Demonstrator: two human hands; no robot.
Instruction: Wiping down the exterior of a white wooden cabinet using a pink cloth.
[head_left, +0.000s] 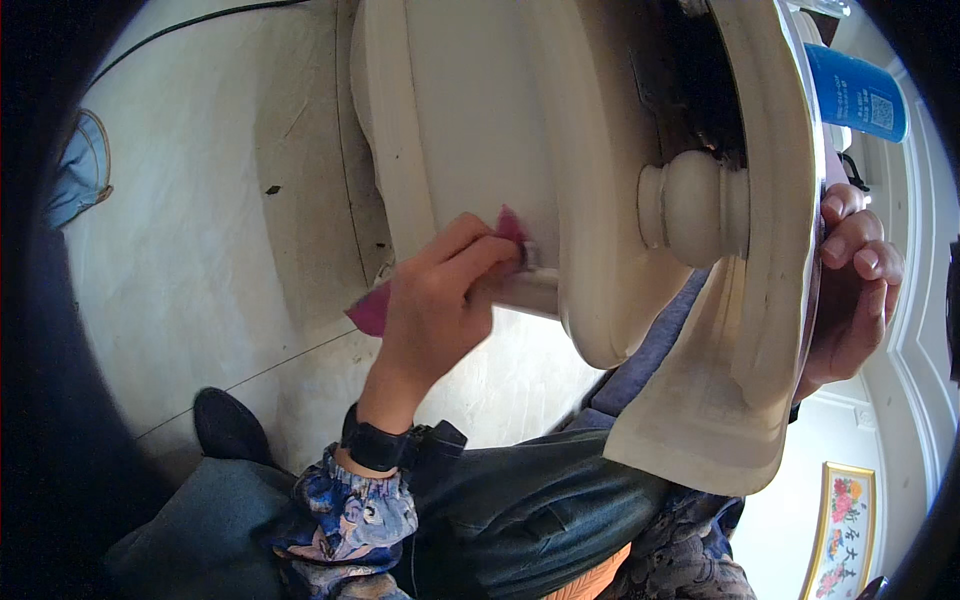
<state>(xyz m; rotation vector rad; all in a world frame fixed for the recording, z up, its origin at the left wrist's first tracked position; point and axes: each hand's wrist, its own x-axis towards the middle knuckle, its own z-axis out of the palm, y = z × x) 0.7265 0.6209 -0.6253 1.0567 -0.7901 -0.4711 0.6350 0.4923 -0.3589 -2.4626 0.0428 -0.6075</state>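
My left hand, with a black band at the wrist, is closed around a dark pink cloth. Parts of the cloth stick out on both sides of the fist. The hand is against the lower panel and rail of a cream-painted table base. Above it in the room, at picture right, my right hand is by the rim of the tabletop, fingers loosely curled, with nothing visible in it. A rounded turned post joins base and top. Part of the right palm is hidden behind the rim.
A blue cup bearing writing stands on the tabletop near my right hand. A black cable crosses the tiled floor. A dark shoe, my knees and an orange seat cushion are below. A framed picture hangs behind.
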